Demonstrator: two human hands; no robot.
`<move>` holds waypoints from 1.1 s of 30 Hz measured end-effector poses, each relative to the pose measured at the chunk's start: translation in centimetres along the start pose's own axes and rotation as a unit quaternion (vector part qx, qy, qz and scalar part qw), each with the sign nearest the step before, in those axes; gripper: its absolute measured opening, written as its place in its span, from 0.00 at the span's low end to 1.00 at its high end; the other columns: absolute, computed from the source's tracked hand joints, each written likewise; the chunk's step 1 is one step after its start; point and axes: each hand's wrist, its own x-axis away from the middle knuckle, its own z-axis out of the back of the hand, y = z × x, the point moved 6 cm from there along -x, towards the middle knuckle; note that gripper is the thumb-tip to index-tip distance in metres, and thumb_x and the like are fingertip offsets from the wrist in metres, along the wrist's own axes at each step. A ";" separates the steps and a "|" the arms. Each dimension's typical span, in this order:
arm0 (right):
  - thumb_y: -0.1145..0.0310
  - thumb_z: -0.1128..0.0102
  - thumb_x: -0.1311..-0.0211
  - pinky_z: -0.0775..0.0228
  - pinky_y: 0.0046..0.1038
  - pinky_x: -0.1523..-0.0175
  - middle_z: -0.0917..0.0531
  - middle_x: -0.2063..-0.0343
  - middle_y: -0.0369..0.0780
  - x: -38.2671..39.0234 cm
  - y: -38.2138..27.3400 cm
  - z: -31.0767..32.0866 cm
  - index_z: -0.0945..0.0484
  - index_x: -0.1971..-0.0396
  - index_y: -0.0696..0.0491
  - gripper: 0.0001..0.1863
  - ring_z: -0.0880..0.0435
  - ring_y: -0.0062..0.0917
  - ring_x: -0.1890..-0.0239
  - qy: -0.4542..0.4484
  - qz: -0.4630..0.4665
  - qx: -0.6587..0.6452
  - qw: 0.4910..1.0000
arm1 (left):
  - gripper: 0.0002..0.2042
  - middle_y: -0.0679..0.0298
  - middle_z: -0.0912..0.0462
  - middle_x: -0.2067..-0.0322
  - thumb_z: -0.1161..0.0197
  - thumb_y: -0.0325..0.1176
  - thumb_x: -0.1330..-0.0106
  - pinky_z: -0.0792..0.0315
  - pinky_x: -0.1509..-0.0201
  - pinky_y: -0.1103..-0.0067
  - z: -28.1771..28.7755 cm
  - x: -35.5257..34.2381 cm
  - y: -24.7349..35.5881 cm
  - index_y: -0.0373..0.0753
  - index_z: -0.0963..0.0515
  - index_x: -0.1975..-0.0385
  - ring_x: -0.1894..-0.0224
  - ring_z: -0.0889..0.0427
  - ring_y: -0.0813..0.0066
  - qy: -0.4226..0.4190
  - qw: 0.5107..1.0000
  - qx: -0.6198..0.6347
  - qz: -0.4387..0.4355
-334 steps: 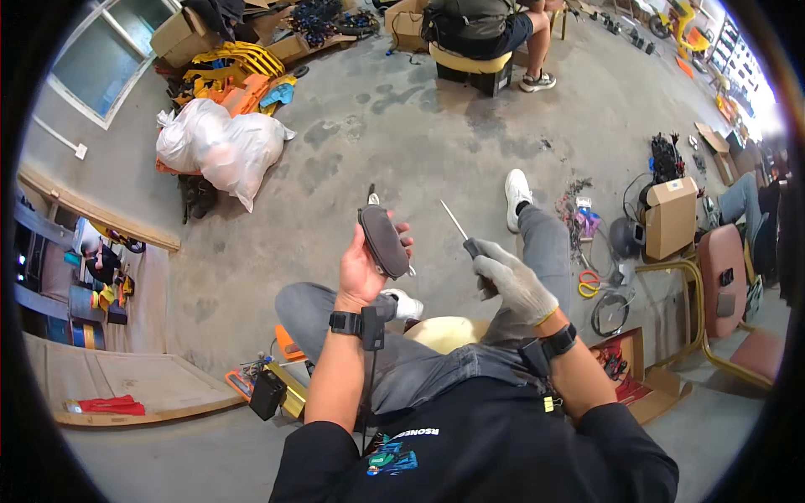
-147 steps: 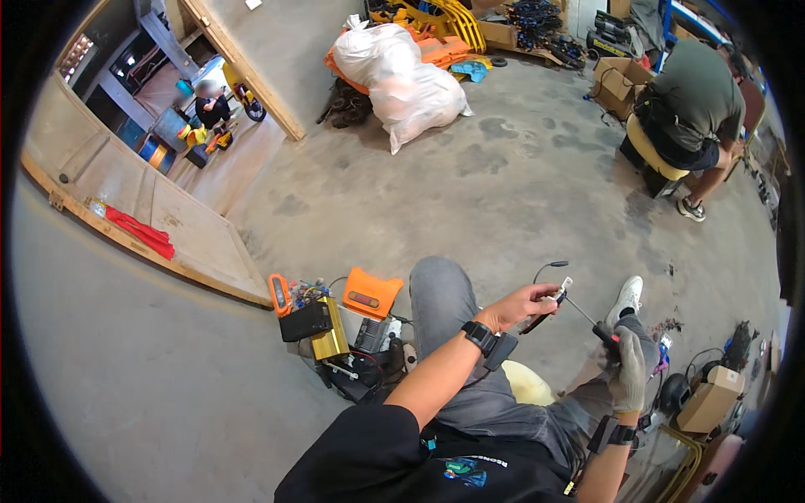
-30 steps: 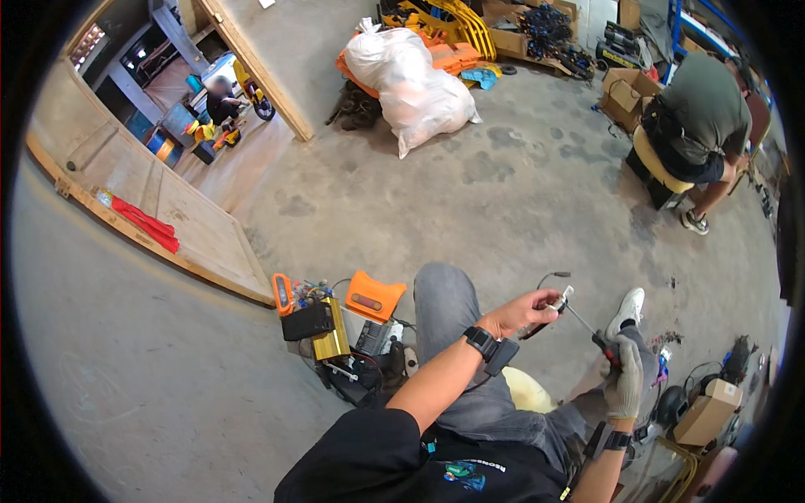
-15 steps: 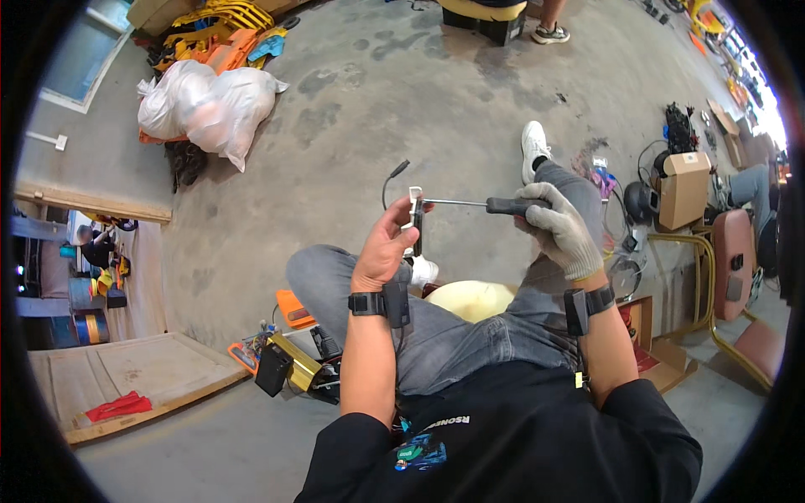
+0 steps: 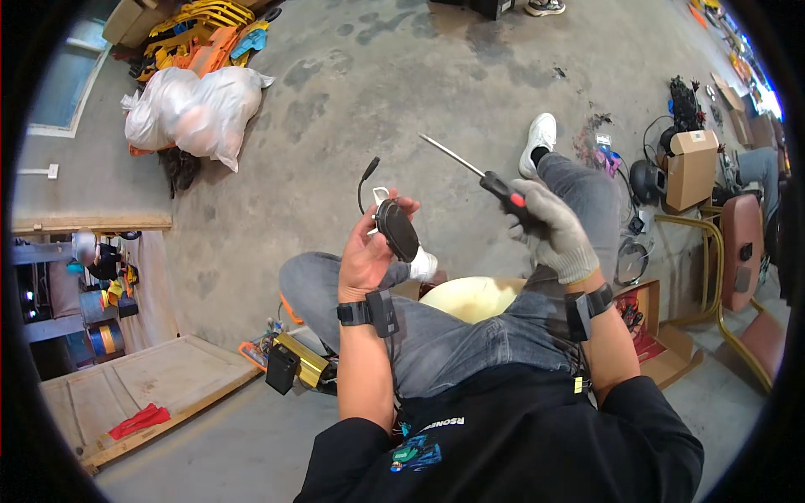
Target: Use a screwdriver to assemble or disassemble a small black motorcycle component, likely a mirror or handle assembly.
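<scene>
In my bare left hand (image 5: 362,261) is a round black device (image 5: 397,231) with a white bracket (image 5: 381,198) along its far edge. Its broad dark face is tilted up, and a short black cable with a plug (image 5: 369,174) stands out beyond the fingers. My right hand (image 5: 553,235), in a grey-white glove, grips a screwdriver (image 5: 506,193) by its black and red handle. The metal shaft points up and to the left, its tip apart from the device. Both hands are over my lap, with the screwdriver to the right of the device.
A gold-coloured metal box (image 5: 303,360) and other parts lie left of my leg. Open cardboard boxes (image 5: 693,178) and a chair with a gold frame (image 5: 717,251) stand at the right. White plastic bags (image 5: 201,113) sit far left, near a wooden panel (image 5: 151,390).
The screwdriver tip has come away from the device and swung upward. My left hand has turned the device so its broad black face shows.
</scene>
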 end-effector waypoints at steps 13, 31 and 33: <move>0.62 0.36 0.40 0.34 0.21 0.70 0.23 0.73 0.35 -2.7 3.2 -5.6 0.25 0.67 0.56 0.13 0.26 0.16 0.75 0.009 -0.111 0.230 0.967 | 0.37 0.52 0.27 0.40 0.25 0.40 0.43 0.38 0.30 0.69 0.4 -0.5 -1.5 0.32 0.33 0.36 0.34 0.30 0.60 -0.012 0.997 -0.068 0.044; 0.59 0.30 0.42 0.41 0.19 0.80 0.25 0.80 0.33 -5.4 3.6 -6.6 0.28 0.72 0.54 0.17 0.30 0.13 0.80 -0.001 -0.083 0.361 0.929 | 0.32 0.63 0.30 0.43 0.25 0.32 0.45 0.42 0.30 0.72 -0.5 -0.8 -2.5 0.34 0.27 0.38 0.38 0.31 0.68 -0.074 0.979 -0.171 0.080; 0.61 0.31 0.42 0.41 0.19 0.80 0.25 0.80 0.33 -5.2 3.3 -6.4 0.28 0.72 0.53 0.16 0.29 0.13 0.81 -0.001 -0.093 0.353 0.931 | 0.32 0.62 0.29 0.43 0.26 0.31 0.46 0.42 0.31 0.72 -0.8 -0.9 -2.5 0.33 0.27 0.39 0.38 0.31 0.68 -0.093 0.976 -0.184 0.075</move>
